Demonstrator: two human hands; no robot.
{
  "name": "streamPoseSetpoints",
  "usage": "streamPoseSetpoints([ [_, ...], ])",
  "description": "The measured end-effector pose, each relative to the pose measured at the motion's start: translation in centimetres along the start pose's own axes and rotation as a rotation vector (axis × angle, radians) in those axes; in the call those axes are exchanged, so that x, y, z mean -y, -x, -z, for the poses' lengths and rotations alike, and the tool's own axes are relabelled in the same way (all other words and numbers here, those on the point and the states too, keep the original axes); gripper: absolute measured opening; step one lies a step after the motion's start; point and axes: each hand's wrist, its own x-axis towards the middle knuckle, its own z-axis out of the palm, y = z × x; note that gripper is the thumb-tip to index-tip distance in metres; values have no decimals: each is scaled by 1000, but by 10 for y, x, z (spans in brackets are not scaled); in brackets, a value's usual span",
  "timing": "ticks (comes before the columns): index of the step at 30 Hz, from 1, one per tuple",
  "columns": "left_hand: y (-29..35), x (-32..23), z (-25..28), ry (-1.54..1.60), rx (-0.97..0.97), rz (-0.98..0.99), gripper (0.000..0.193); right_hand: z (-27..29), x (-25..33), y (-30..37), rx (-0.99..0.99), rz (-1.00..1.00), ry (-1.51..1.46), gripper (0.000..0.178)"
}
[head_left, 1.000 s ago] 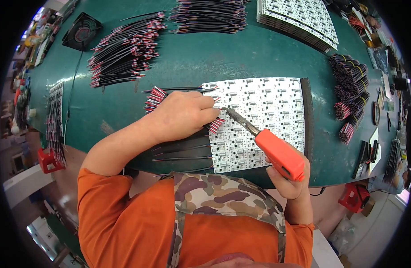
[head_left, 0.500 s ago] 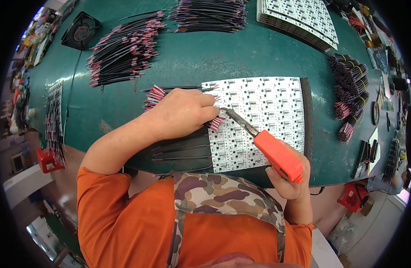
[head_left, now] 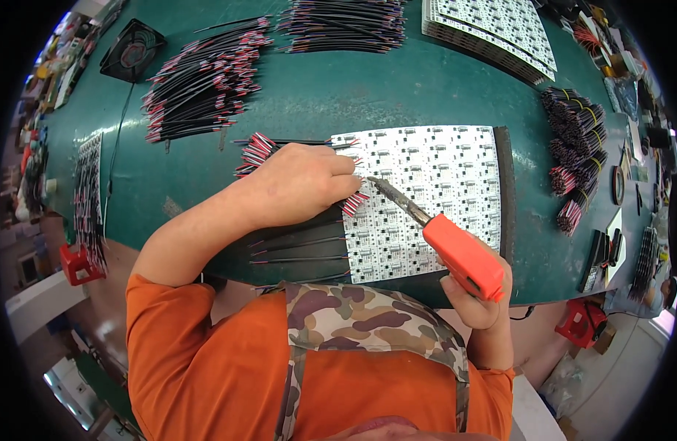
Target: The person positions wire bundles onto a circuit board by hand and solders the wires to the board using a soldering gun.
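My left hand is closed around a bundle of short black cables with red and white wire ends. Its fingertips rest at the left edge of a white circuit board panel. In my right hand is a soldering gun with a red body, gripped from below. The gun's dark metal tip points left over the panel, a little apart from my left fingertips. Several single black cables lie with their ends along the panel's left edge, both above and below my left hand.
Loose cable piles and a second cable pile lie at the far side. A stack of panels stands far right, with tied cable bundles nearer. A small black fan sits far left. Another wired panel lies left.
The soldering gun has shifted slightly right, its tip drawing away from my left fingertips. My left hand stays in place; the bundle's far ends have turned a little.
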Motion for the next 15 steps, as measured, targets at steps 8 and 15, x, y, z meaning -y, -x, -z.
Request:
streamPoseSetpoints([
  [8,-1,2,-1,-2,5,-19,11,-1,-2,1,18,-3,-48,52],
  [15,-2,2,0,3,10,-28,11,-5,-2,5,-23,1,-41,52],
])
